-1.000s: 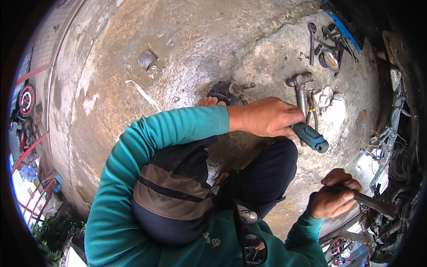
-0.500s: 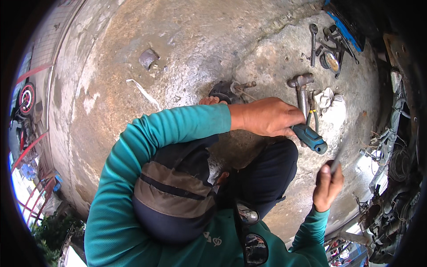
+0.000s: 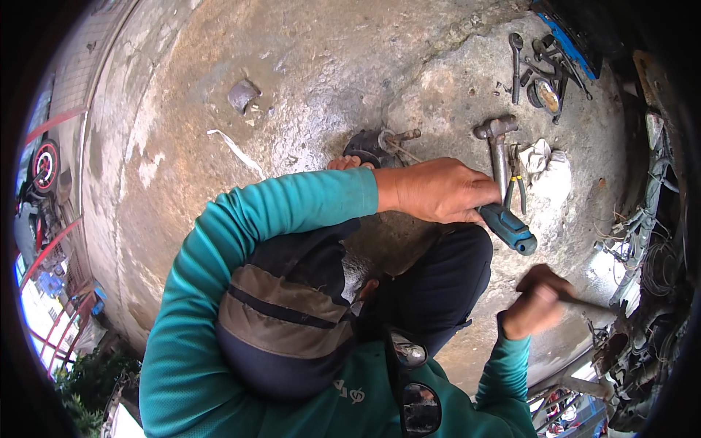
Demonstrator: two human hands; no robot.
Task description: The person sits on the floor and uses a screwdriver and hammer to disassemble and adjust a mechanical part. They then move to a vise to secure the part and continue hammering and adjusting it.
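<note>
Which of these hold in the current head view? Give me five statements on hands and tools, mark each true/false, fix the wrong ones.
1. The left hand grips a blue-handled tool. True.
2. The right hand is empty. False: it grips a bar-like tool, blurred here.
3. In the picture, the hammer lies left of the pliers. True.
4. The white cloth lies left of the hammer. False: it lies to the right, beyond the pliers.
5. The pliers have plain red handles. False: they are yellow and black.
</note>
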